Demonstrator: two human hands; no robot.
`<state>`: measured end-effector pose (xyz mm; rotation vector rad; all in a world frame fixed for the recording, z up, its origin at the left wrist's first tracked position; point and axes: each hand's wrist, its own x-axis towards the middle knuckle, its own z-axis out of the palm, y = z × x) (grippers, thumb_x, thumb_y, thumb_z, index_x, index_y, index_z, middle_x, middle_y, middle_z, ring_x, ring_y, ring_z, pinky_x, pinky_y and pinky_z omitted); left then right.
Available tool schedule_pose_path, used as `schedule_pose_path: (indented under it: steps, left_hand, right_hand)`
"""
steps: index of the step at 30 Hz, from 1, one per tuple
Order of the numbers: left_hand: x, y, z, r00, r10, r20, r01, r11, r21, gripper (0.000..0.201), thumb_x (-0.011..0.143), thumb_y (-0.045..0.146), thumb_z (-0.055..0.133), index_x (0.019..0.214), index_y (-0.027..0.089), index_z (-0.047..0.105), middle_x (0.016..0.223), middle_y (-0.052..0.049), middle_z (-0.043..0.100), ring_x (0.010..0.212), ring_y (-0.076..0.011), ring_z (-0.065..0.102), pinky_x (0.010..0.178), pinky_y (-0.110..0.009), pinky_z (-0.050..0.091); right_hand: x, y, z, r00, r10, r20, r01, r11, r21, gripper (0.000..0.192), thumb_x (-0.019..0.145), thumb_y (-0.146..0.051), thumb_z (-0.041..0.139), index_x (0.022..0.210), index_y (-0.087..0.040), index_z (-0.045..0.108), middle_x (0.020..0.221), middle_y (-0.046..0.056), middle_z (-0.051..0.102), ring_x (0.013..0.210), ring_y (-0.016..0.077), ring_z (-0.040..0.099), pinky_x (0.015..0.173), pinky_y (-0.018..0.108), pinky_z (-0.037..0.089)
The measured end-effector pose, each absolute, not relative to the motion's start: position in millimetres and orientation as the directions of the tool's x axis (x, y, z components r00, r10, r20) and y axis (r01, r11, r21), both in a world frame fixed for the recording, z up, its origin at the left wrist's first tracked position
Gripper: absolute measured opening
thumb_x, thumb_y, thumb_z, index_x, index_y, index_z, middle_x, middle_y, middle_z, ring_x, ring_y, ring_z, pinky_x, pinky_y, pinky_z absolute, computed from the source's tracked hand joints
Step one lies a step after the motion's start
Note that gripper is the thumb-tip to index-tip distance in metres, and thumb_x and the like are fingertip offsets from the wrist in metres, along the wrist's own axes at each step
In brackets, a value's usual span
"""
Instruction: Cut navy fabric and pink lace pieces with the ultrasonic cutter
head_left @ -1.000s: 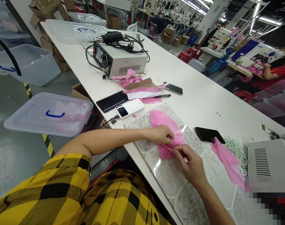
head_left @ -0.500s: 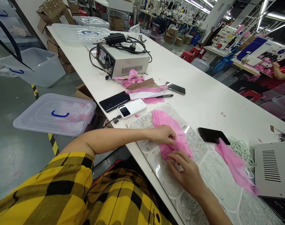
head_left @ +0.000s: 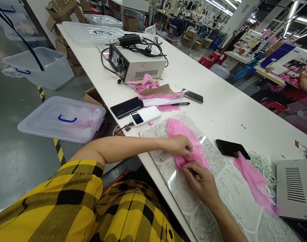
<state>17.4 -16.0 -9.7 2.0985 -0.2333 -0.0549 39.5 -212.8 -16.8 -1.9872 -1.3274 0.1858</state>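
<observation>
A pink lace fabric piece (head_left: 185,131) lies on a clear patterned plastic mat (head_left: 216,154) near the table's front edge. My left hand (head_left: 181,145) rests on its middle with curled fingers gripping the lace. At the near edge of the piece, my right hand (head_left: 202,179) pinches the border between thumb and forefinger. The other right fingers are bent, and the part of the lace under both hands is hidden.
A power bank (head_left: 145,116) and black phone (head_left: 127,107) lie beyond the mat; another phone (head_left: 232,148) is to the right. White cord (head_left: 262,168), pink fabric (head_left: 256,185) and a grey box (head_left: 296,188) sit far right. A controller box (head_left: 145,65) stands behind.
My right thumb and fingertips have closed into a pinch at the lace's near edge. My left hand stays on the fabric. The whole view has shifted slightly.
</observation>
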Motion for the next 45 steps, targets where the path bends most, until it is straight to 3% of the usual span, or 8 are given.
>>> schedule_pose_path:
  steps: [8,15,27,32,39,43,45]
  left_hand:
    - [17.8,-15.3,-8.9,0.979,-0.198,0.045,-0.139,-0.492,0.860,0.032,0.072,0.027,0.066,0.051,0.016,0.043,0.049,0.006,0.042,0.054,-0.0089,0.035,0.057,-0.025,0.024]
    - [17.0,-15.6,-6.4,0.981,-0.191,0.028,-0.121,-0.496,0.860,0.032,0.072,0.026,0.066,0.052,0.016,0.043,0.048,0.006,0.041,0.054,-0.0085,0.036,0.057,-0.025,0.025]
    - [16.7,-11.4,-5.2,0.968,-0.250,0.029,-0.147,-0.470,0.871,0.033,0.079,0.029,0.058,0.053,0.016,0.041,0.050,0.006,0.038,0.054,-0.0087,0.034,0.057,-0.026,0.024]
    - [11.0,-7.4,-4.1,0.942,-0.331,0.047,-0.205,-0.460,0.864,0.033,0.072,0.037,0.067,0.059,0.017,0.045,0.054,0.007,0.039,0.055,-0.0084,0.035,0.056,-0.025,0.023]
    - [10.1,-11.5,-5.8,0.963,-0.260,0.062,-0.188,-0.491,0.851,0.021,0.070,0.017,0.056,0.057,0.016,0.040,0.054,0.007,0.037,0.057,-0.0083,0.034,0.057,-0.024,0.024]
    - [13.6,-11.8,-3.3,0.970,-0.240,0.030,-0.147,-0.489,0.860,0.021,0.068,0.017,0.057,0.056,0.017,0.039,0.052,0.008,0.035,0.055,-0.0081,0.033,0.056,-0.024,0.023]
    - [14.7,-11.8,-2.1,0.974,-0.226,0.014,-0.127,-0.493,0.861,0.020,0.069,0.018,0.058,0.057,0.017,0.041,0.052,0.008,0.037,0.056,-0.0083,0.033,0.056,-0.024,0.023]
  right_hand:
    - [41.7,-211.9,-10.7,0.566,0.815,0.122,0.577,-0.286,-0.765,0.032,0.085,-0.048,0.059,0.070,-0.021,0.065,0.068,0.004,0.063,0.060,0.0160,0.057,0.051,0.025,0.045]
    - [44.2,-213.5,-9.4,0.630,0.776,0.005,0.420,-0.336,-0.843,0.033,0.081,-0.051,0.062,0.071,-0.019,0.065,0.059,0.001,0.055,0.047,0.0120,0.045,0.041,0.024,0.038]
    - [58.7,-216.5,-6.3,0.740,0.673,-0.018,0.306,-0.360,-0.882,0.036,0.080,-0.053,0.062,0.069,-0.018,0.062,0.054,0.000,0.052,0.050,0.0123,0.047,0.045,0.024,0.040]
    - [60.9,-211.5,-8.1,0.742,0.669,0.027,0.336,-0.337,-0.880,0.037,0.084,-0.052,0.058,0.069,-0.018,0.059,0.054,0.000,0.052,0.049,0.0120,0.047,0.044,0.023,0.041]
    - [40.9,-217.1,-6.3,0.621,0.732,0.280,0.622,-0.242,-0.745,0.015,0.083,-0.036,0.061,0.082,-0.022,0.067,0.081,0.005,0.065,0.066,0.0148,0.057,0.062,0.027,0.049]
    - [31.8,-213.9,-20.4,0.505,0.809,0.300,0.725,-0.209,-0.656,0.010,0.081,-0.030,0.062,0.083,-0.024,0.070,0.087,0.006,0.068,0.081,0.0188,0.062,0.071,0.029,0.049]
    - [32.3,-210.0,-26.1,0.504,0.811,0.298,0.734,-0.220,-0.642,0.014,0.084,-0.031,0.058,0.078,-0.023,0.069,0.081,0.006,0.067,0.077,0.0181,0.062,0.068,0.028,0.048]
